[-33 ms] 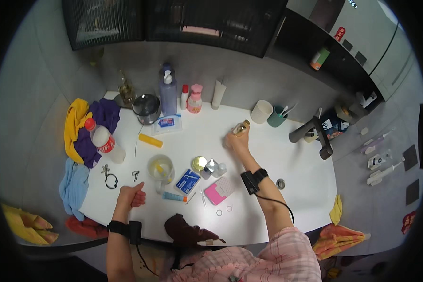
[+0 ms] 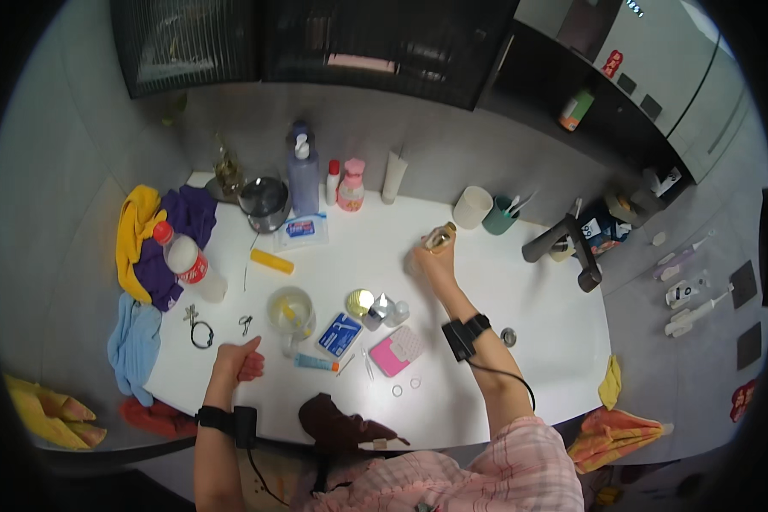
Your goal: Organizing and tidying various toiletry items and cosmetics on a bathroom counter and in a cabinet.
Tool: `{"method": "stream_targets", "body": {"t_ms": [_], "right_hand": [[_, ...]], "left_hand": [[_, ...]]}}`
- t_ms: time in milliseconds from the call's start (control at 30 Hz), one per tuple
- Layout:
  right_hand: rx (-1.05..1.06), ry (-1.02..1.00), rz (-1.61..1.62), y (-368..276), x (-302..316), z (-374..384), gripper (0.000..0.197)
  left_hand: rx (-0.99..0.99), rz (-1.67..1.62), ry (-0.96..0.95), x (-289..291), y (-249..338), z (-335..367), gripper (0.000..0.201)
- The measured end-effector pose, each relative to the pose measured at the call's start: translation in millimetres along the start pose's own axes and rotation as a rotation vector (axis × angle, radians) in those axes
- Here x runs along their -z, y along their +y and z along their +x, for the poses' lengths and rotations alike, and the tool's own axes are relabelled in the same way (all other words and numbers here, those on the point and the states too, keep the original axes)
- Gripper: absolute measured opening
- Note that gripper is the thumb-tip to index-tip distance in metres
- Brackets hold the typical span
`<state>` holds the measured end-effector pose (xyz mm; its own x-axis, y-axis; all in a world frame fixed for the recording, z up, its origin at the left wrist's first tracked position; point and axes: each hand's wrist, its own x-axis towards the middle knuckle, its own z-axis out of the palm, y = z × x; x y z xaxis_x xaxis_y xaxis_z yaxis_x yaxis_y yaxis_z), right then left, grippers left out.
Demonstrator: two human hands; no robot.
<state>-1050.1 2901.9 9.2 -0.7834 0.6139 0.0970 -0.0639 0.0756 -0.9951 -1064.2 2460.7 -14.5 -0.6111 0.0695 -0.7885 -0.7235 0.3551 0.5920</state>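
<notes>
My right hand (image 2: 435, 264) is wrapped round a small bottle with gold-coloured parts (image 2: 439, 237), over the back middle of the white counter. Its fingers partly hide the bottle. My left hand (image 2: 241, 362) lies by the counter's near left edge, fingers curled in and thumb out, with nothing visible in it. Close to it are a nail clipper (image 2: 246, 323), a black loop (image 2: 201, 334) and a clear mug (image 2: 291, 314) with something yellow inside. Between the hands lie a blue box (image 2: 340, 334), a blue tube with an orange cap (image 2: 316, 363), a pink case (image 2: 396, 351) and a round gold container (image 2: 360, 302).
A pump bottle (image 2: 304, 179), a white tube (image 2: 393, 177) and two cups, one white (image 2: 472, 207), one green (image 2: 497, 220), stand along the back. A black faucet (image 2: 563, 243) rises at right. Left are a red-capped bottle (image 2: 188, 260) and cloths (image 2: 135, 341). Brown cloth (image 2: 333, 421) lies in front.
The view has shifted very slightly. My right hand still grips the small bottle and my left hand stays curled at the same spot.
</notes>
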Motion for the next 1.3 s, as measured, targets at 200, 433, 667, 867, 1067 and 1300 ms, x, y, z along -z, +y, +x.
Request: {"method": "stream_targets", "body": {"t_ms": [200,433,667,867,1067,1300], "right_hand": [[0.463,-0.143,0.159,-174,54,-8,0.057],[0.596,0.048,-0.122,-305,76,104,0.058],[0.299,-0.041,-0.430,-320,76,151,0.050],[0.190,-0.097,-0.436,-320,81,155,0.038],[0.244,-0.118,-0.323,-312,102,163,0.039],[0.339,0.088,-0.768,-297,112,177,0.062]], "left_hand": [[-0.003,0.015,0.003,-3,1,-4,0.050],[-0.042,0.014,0.040,-4,2,-1,0.049],[-0.018,-0.003,0.023,-3,-1,4,0.049],[-0.030,-0.006,0.025,-3,0,0,0.048],[-0.001,0.020,0.017,-4,4,0,0.049],[0.012,0.031,0.021,-4,6,0,0.050]]}}
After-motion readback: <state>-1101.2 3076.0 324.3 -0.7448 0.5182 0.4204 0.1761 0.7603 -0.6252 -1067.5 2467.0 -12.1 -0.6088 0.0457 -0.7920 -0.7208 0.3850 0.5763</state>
